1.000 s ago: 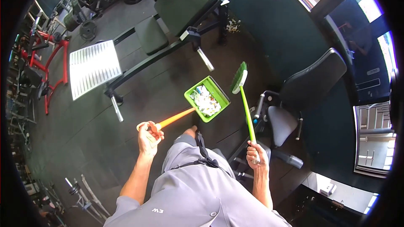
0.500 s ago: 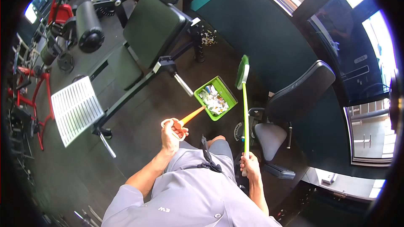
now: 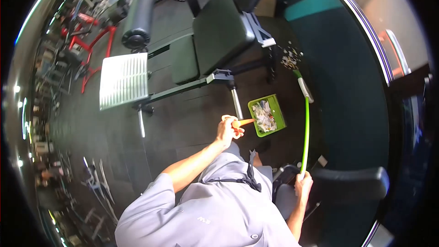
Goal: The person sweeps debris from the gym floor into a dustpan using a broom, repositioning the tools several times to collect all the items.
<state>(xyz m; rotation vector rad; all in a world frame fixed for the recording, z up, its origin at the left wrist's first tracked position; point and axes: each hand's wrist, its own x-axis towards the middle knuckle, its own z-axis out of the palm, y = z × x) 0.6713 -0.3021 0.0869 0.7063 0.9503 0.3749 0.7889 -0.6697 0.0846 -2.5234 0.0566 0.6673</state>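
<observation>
Person at work in a gym, seen from the head. The left hand point(image 3: 227, 130) is closed, its fingers curled around the orange handle point(image 3: 245, 122) of a green dustpan point(image 3: 280, 118); the pan lies to the right of and slightly beyond this hand, over the dark floor point(image 3: 192, 123), and whether its base touches the floor cannot be told. Inside the pan is a heap of pale, crumpled litter point(image 3: 265, 116), massed mostly toward its left side. The right hand point(image 3: 303, 184), nearer the body, is likewise closed, gripping the near end of a broom point(image 3: 307, 132) with a long green stick. The stick runs away to a white-backed broom head point(image 3: 305, 89), beyond and to the right of the pan and well apart from it. The green bristles point to the far side, at the near edge of a scatter of loose debris point(image 3: 291, 57); actual contact is unclear. To the far left of the pan stands a padded exercise machine point(image 3: 222, 36) with a white slatted plate point(image 3: 123, 80) at its left end. A dark wall point(image 3: 352, 110) with a teal stripe point(image 3: 315, 11) bounds the right; a dark pad point(image 3: 352, 183) is near the right hand.
</observation>
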